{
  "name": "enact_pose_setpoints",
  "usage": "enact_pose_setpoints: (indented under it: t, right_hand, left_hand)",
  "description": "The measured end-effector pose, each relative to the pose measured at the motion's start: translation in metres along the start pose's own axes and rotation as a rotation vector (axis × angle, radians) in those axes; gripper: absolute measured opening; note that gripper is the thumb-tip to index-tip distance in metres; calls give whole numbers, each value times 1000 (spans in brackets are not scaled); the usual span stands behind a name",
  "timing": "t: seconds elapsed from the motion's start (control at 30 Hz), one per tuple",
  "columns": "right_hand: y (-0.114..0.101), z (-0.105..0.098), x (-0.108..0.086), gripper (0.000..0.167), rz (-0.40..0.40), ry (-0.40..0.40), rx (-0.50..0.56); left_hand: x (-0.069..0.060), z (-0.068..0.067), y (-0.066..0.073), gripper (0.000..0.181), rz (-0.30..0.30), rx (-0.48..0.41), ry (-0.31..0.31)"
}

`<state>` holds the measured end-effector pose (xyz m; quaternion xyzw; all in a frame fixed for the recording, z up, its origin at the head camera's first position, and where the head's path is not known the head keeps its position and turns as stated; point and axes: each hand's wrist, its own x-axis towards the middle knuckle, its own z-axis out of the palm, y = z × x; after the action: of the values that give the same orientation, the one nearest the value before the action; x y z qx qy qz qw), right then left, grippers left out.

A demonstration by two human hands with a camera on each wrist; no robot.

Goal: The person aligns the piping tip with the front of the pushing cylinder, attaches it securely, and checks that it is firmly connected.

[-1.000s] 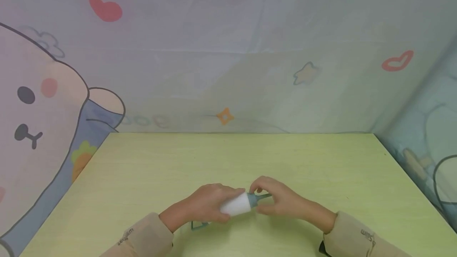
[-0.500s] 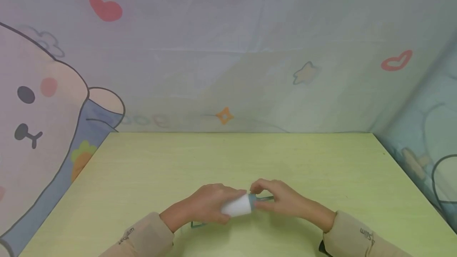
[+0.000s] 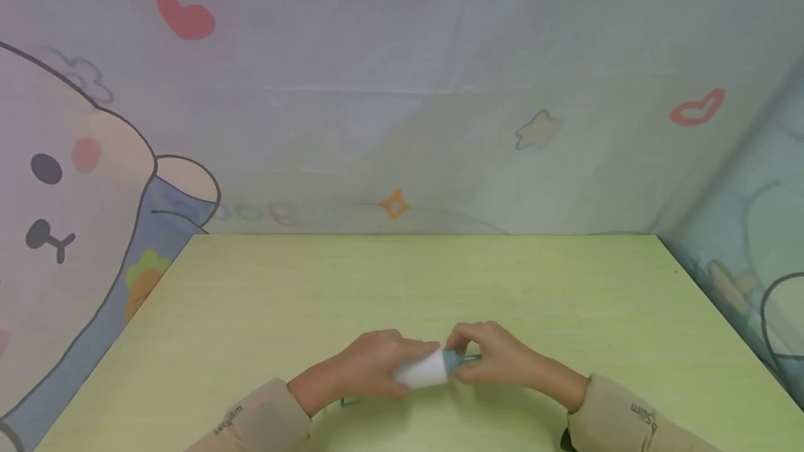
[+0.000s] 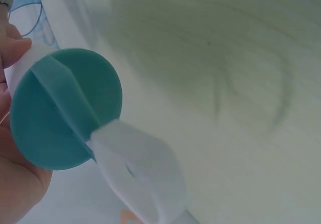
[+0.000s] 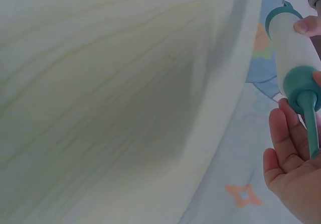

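Observation:
A white cylinder, shaped like a bottle, hangs slantwise over the table between both hands. My left hand [image 3: 377,366] grips its white body [image 3: 422,371], thumb and fingers on opposite sides. One end carries a flat teal disc [image 4: 65,108] with a raised bar, which leads to a white loop [image 4: 140,174] in the left wrist view. At the other end is a teal tapered cap [image 5: 302,86] with a thin teal stem [image 5: 311,126]. My right hand [image 3: 499,354] pinches this cap, and the stem runs toward its palm. Part of the body is hidden behind the left fingers.
A pale yellow-green table [image 3: 402,284] lies below the hands. A cloth backdrop [image 3: 352,89] with printed hearts, a star and a large cartoon animal stands behind it and along the sides.
My right fingers have shifted on the teal cap, first closing in around it, then showing more of it. Both hands and the cylinder have moved slightly right and nearer.

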<state>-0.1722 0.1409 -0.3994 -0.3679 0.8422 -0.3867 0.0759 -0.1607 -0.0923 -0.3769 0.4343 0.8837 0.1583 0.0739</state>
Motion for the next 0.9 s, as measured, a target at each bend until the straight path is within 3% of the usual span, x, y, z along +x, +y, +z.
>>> enact_pose_setpoints:
  t: [0.13, 0.3, 0.6, 0.9]
  right_hand:
    - [4, 2, -3, 19, 34, -21, 65]
    - [11, -1, -3, 17, 61, -30, 61]
    - [35, -21, 12, 14, 132, 16, -69]
    - [62, -35, 25, 14, 155, 94, -118]
  left_hand:
    - [1, 3, 2, 64, 20, 1, -12]
    - [10, 3, 0, 60, 53, 54, 6]
    - [56, -1, -20, 45, -76, 168, 4]
    - [89, 0, -35, 46, -125, 188, 34]
